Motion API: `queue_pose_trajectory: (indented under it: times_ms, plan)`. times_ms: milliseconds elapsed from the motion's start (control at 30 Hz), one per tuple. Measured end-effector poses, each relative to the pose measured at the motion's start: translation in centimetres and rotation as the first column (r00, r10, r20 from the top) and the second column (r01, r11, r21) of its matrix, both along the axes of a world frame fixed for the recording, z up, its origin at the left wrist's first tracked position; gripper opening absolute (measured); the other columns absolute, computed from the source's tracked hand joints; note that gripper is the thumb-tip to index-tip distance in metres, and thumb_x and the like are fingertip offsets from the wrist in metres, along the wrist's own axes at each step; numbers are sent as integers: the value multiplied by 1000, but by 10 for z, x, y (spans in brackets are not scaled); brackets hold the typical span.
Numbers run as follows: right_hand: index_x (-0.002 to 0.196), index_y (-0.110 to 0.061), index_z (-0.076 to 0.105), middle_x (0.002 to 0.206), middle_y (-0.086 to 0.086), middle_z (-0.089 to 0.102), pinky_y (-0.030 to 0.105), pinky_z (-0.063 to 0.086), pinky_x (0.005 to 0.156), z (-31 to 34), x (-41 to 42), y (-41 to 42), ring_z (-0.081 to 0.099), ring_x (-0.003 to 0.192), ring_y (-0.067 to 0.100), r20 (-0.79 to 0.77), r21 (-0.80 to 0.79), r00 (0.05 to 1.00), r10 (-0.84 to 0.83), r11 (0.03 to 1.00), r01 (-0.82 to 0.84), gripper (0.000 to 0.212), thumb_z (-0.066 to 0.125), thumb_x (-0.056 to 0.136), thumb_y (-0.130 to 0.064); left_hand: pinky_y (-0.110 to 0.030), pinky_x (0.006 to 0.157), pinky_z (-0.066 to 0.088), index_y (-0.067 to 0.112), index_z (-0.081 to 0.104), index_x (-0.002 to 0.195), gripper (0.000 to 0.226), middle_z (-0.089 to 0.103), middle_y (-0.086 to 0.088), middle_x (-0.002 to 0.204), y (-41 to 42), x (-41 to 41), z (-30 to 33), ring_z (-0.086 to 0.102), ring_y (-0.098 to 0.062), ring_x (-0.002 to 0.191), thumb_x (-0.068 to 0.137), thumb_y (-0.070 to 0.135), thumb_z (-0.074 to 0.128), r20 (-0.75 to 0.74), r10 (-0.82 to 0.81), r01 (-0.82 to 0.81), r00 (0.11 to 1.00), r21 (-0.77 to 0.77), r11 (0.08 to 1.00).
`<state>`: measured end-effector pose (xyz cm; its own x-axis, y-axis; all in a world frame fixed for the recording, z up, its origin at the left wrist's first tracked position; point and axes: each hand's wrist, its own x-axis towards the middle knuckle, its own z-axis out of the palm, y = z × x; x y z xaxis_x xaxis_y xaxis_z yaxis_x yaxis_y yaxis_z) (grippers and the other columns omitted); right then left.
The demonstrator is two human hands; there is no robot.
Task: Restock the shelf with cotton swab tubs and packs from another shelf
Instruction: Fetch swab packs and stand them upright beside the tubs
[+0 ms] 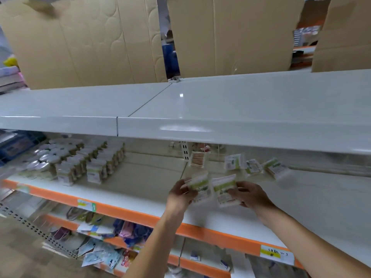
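1. Rows of cotton swab tubs [50,157] and stacked packs [96,167] fill the left end of the middle shelf [140,189].
2. Left hand [181,194] grips one pack [199,187] just above that shelf's front edge.
3. Right hand [248,194] pinches a second pack [224,190] beside it.
4. Loose packs [253,166] lie toward the shelf's right; restocking looks partway done, by my reckoning.
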<state>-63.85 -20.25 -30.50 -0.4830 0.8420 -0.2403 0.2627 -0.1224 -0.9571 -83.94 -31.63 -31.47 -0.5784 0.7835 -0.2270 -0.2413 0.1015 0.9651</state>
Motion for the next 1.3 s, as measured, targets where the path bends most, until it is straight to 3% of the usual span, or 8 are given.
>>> queue_pose_trajectory:
  times_ms: [133, 267, 433, 667, 800, 1100, 1233, 1300]
  plan:
    - [102, -22, 73, 98, -1, 76, 29, 53, 72, -1, -34, -21, 69, 91, 15, -21, 3, 1000, 20, 1000, -20, 13, 71, 90, -17, -36, 80, 52, 15, 61, 120, 48, 70, -15, 105, -28, -30, 5, 66, -26, 93, 82, -14, 63, -52, 86, -87, 995, -13, 996]
    - [101, -23, 73, 98, -1, 76, 33, 53, 78, -6, -69, -45, 69, 94, 19, -33, -25, 999, 4, 1000, -5, 12, 73, 89, -18, -17, 64, 52, 12, 60, 122, 45, 71, -10, 103, -57, -63, 9, 67, -18, 89, 84, -11, 64, -136, 123, -129, 983, -30, 991]
    - [95, -20, 75, 81, -7, 77, 19, 51, 61, -11, -111, -74, 69, 73, 5, -63, -19, 998, -5, 1000, 4, 11, 73, 88, -11, -24, 79, 53, 16, 61, 120, 39, 68, -5, 108, -91, -104, 8, 65, -19, 102, 85, 2, 72, -186, 137, -152, 973, -64, 986]
    - [93, -14, 72, 75, -6, 73, 12, 46, 54, -20, -171, -110, 65, 60, 0, -75, -4, 997, 16, 1000, -16, 9, 73, 87, -7, -19, 67, 54, 19, 58, 109, 35, 64, -10, 112, -132, -154, 8, 65, -18, 94, 84, 0, 73, -168, 162, -175, 972, -66, 982]
    - [99, -13, 72, 91, 0, 77, 21, 50, 66, -21, -202, -121, 71, 81, 12, -90, -16, 996, 29, 999, -30, 12, 73, 88, -9, -18, 66, 53, 19, 57, 109, 32, 60, -3, 105, -147, -179, 5, 63, -13, 86, 86, 0, 71, -149, 171, -182, 974, -58, 982]
    - [95, -21, 73, 74, -13, 75, 8, 46, 53, -24, -267, -117, 67, 62, -4, -47, 62, 999, 14, 998, -11, 19, 74, 85, -6, -6, 58, 47, 19, 49, 120, 36, 54, 8, 103, -151, -231, -7, 55, -1, 85, 91, 6, 67, -157, 183, -203, 970, -122, 971]
    - [94, -21, 74, 75, -14, 76, 7, 45, 54, -29, -287, -102, 67, 61, -5, -48, 62, 997, 62, 996, -59, 16, 72, 86, -7, -23, 81, 51, 15, 53, 129, 43, 62, -3, 114, -134, -255, -10, 61, -18, 102, 90, 8, 68, -207, 162, -196, 965, -157, 968]
    - [98, -20, 74, 77, -13, 76, 7, 46, 55, -31, -292, -96, 66, 62, -5, -41, 71, 996, 74, 995, -71, 15, 71, 88, -10, -19, 74, 50, 16, 57, 124, 39, 66, -6, 106, -121, -266, -10, 63, -20, 97, 88, 4, 66, -221, 156, -193, 963, -155, 969]
